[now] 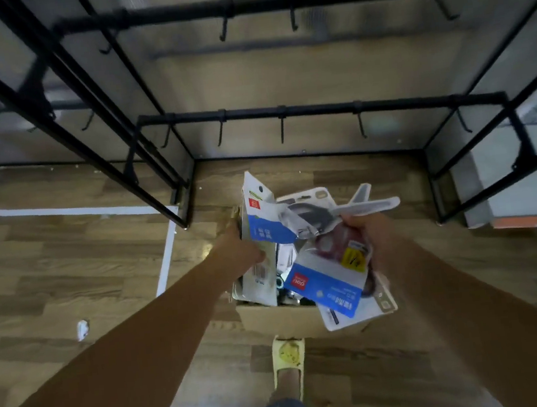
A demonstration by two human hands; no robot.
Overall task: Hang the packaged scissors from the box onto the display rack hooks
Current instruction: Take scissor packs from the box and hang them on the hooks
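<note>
The display rack [317, 110] fills everything from 10 to 2 o'clock, and every hook [282, 131] I can see is bare, so basically nothing's hung yet. The cardboard box [273, 320] sits dead center on the floor, still holding packs. The right hand [375, 238] at 3 o'clock clutches a messy fan of packaged scissors [329, 280]; the left hand [242, 249] grips one pack [262, 217] upright. My worry: that right-hand bunch looks loose, so a pack could slide out mid-reach.
</note>
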